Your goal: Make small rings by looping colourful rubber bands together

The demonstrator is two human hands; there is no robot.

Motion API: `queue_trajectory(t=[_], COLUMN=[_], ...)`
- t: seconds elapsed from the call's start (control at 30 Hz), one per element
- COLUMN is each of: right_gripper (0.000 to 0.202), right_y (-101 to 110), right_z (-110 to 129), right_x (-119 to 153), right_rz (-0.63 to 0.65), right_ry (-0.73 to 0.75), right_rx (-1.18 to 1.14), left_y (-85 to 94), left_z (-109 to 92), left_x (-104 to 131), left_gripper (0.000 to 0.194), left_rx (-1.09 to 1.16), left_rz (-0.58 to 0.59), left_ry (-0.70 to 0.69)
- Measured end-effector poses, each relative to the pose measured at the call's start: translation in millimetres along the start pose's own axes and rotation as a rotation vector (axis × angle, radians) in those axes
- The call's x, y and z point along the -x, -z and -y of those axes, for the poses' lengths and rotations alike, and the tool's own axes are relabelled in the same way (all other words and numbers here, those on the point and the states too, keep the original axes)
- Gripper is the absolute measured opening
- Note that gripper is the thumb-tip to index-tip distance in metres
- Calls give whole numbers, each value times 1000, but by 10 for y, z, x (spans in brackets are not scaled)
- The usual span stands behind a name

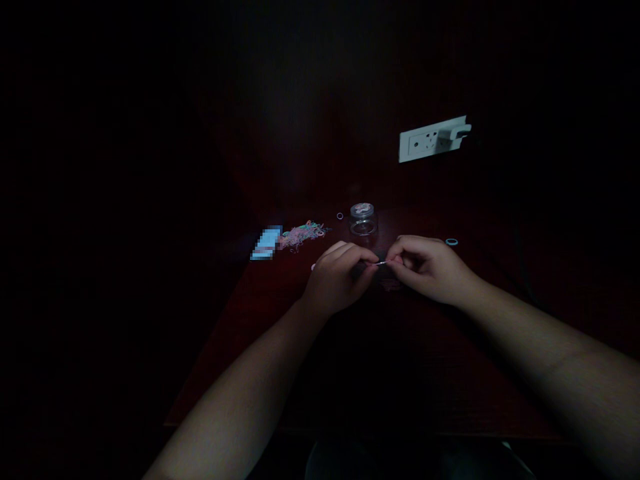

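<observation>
Over the dark red table (280,307), my left hand (337,275) and my right hand (425,267) face each other, fingertips almost meeting. Between them runs a thin pale elastic band (382,263), with one end pinched in the thumb and fingers of each hand. Its ends are hidden by my fingertips. Just beyond my hands stands a small clear jar (363,225) with a patterned lid. A tangled pile of colourful elastic bands (303,235) lies past my left hand.
A teal ring-shaped band (451,242) lies beyond my right wrist, and a small pale ring (340,216) is left of the jar. At the table's left edge glows a blurred-out screen (267,243). A wall socket (430,139) holds a white plug. The surroundings are very dark.
</observation>
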State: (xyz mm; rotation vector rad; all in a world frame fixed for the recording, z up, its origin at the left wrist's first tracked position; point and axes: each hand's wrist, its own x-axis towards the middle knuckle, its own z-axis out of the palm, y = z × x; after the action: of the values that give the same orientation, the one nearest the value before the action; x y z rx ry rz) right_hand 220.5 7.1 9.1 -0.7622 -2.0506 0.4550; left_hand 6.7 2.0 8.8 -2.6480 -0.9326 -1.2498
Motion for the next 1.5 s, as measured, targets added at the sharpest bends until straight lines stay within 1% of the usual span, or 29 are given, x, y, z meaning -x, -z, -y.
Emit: queue_trajectory(t=[0.17,0.3,0.5,0.7,0.87,1.13,1.37,1.5], right_gripper=[8,9,8,10,10,12,12,11], right_y=[-16,-24,2,7,10,1,2,3], right_z=[12,17,37,58,45,17,-15,-23], right_x=[-8,-17,-25,-33,-31,-17,4,-3], right_rz=[10,31,48,58,86,78,71,61], right_ry=[5,22,31,36,3,-16,-56,-65], right_rx=[20,53,73,66,37,22,-46,-27], left_y=[-13,-21,-30,-41,-29,-26,-26,-15], left_z=[-8,-14,-15,-10,-16,0,37,39], left_x=[12,10,10,9,0,-2,12,11], left_gripper=[14,11,13,13,14,10,10,9], left_rx=[14,18,4,28,32,55,52,49], left_rz=[25,40,41,84,71,60,33,19], left_ry=[17,28,43,43,37,37,41,64])
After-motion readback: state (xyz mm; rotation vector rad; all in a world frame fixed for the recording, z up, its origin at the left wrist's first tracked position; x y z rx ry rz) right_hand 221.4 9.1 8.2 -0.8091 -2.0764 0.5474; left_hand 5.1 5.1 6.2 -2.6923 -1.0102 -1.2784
